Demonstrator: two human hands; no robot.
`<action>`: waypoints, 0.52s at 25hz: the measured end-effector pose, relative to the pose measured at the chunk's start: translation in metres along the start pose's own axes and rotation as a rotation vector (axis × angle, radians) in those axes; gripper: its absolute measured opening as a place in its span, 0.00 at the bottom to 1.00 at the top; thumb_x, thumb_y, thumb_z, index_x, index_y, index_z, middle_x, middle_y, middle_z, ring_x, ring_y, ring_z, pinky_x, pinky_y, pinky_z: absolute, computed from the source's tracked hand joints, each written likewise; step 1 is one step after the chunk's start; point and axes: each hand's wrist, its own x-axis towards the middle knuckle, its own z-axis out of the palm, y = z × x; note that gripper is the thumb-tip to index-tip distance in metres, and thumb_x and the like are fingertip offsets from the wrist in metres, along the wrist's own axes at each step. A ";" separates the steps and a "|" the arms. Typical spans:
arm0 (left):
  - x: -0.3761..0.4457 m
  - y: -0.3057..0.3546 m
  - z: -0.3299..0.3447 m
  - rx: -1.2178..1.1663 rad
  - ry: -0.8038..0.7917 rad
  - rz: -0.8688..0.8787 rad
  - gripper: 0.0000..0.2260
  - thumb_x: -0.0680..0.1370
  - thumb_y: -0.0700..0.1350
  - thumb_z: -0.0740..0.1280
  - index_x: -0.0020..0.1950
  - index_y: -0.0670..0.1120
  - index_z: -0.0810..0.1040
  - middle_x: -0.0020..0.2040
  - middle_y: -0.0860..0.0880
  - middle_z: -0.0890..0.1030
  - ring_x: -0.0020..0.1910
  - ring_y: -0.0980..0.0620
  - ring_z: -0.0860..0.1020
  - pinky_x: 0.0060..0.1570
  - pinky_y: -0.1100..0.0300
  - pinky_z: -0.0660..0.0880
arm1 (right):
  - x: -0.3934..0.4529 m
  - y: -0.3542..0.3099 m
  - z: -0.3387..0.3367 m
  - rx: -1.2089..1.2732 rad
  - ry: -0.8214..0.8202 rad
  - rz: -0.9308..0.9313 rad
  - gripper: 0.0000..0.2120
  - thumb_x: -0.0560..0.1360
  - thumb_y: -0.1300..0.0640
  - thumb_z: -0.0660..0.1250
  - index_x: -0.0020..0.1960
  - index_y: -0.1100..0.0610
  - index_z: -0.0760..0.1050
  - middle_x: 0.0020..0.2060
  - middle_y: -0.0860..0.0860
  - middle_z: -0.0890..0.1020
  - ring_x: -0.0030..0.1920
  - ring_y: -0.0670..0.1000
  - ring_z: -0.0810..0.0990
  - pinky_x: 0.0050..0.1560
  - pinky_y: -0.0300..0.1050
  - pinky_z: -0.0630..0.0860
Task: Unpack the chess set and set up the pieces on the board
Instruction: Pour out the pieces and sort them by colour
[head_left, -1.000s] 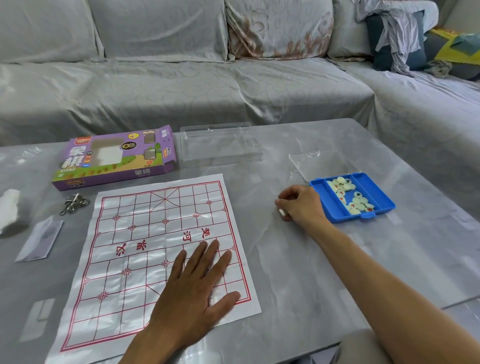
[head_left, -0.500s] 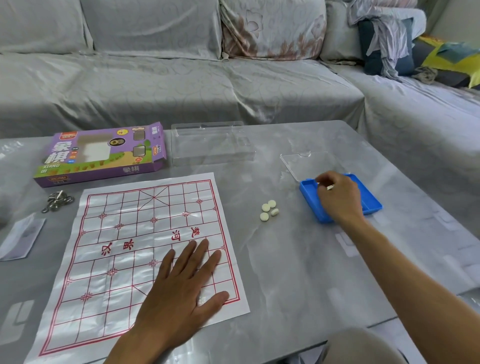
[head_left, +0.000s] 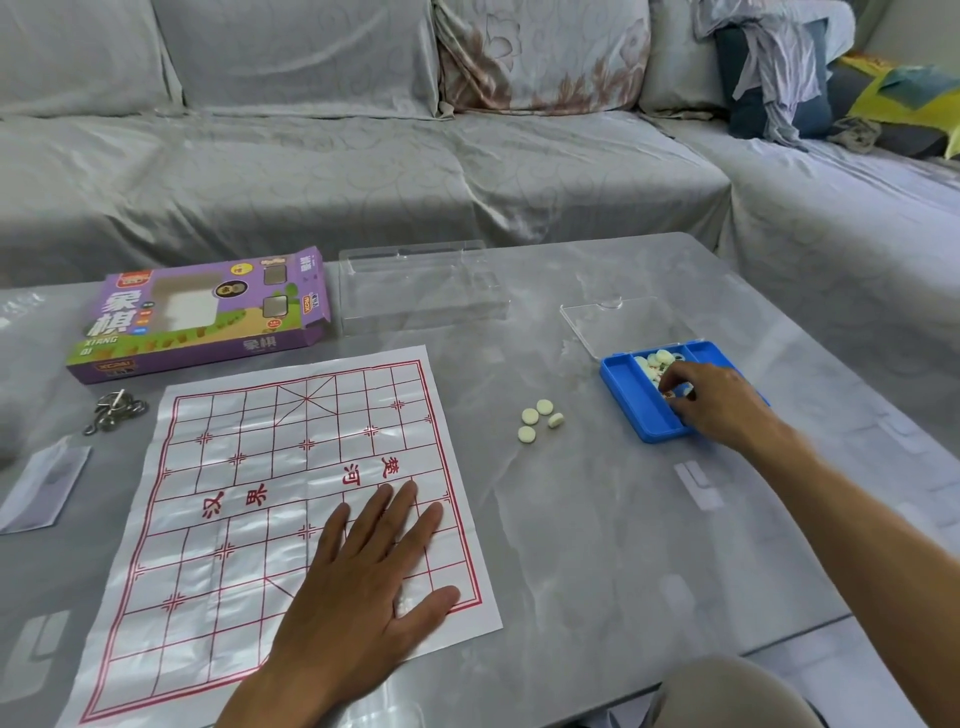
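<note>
Blue plastic forms the tray (head_left: 631, 387) at the table's (head_left: 597, 545) right, where the right hand (head_left: 722, 402) reaches in with fingers curled among the pale pieces (head_left: 655, 361); whether it pinches one I cannot tell. Four loose pieces (head_left: 540, 419) lie on the table between tray and paper board (head_left: 249, 493). The left hand (head_left: 363, 582) presses flat, fingers spread, on the board's near right part, with the purple box (head_left: 202, 317) beyond the board's far edge.

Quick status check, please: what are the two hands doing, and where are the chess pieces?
Left hand flat on the board. Right hand picking pieces in the blue tray. Four pieces loose on the table, none on the board. Nothing blocking.
</note>
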 end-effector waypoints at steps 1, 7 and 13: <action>0.000 -0.001 0.002 -0.013 0.008 0.000 0.36 0.69 0.76 0.31 0.75 0.67 0.37 0.76 0.61 0.31 0.74 0.59 0.29 0.74 0.47 0.36 | 0.000 0.000 0.001 0.032 0.010 0.003 0.05 0.77 0.59 0.67 0.52 0.50 0.77 0.53 0.50 0.79 0.51 0.51 0.76 0.42 0.44 0.71; 0.001 -0.003 0.004 -0.042 0.014 0.005 0.36 0.69 0.77 0.34 0.76 0.67 0.40 0.76 0.61 0.34 0.75 0.58 0.32 0.74 0.47 0.37 | -0.001 0.000 0.008 0.245 0.154 0.041 0.06 0.74 0.62 0.71 0.50 0.55 0.78 0.49 0.52 0.80 0.48 0.51 0.76 0.43 0.41 0.69; -0.001 -0.001 -0.001 -0.049 0.013 0.009 0.37 0.67 0.77 0.30 0.75 0.68 0.37 0.75 0.62 0.31 0.74 0.58 0.30 0.74 0.47 0.36 | 0.005 -0.006 0.003 0.193 0.087 0.079 0.04 0.75 0.61 0.70 0.49 0.56 0.81 0.53 0.53 0.81 0.49 0.49 0.74 0.43 0.41 0.68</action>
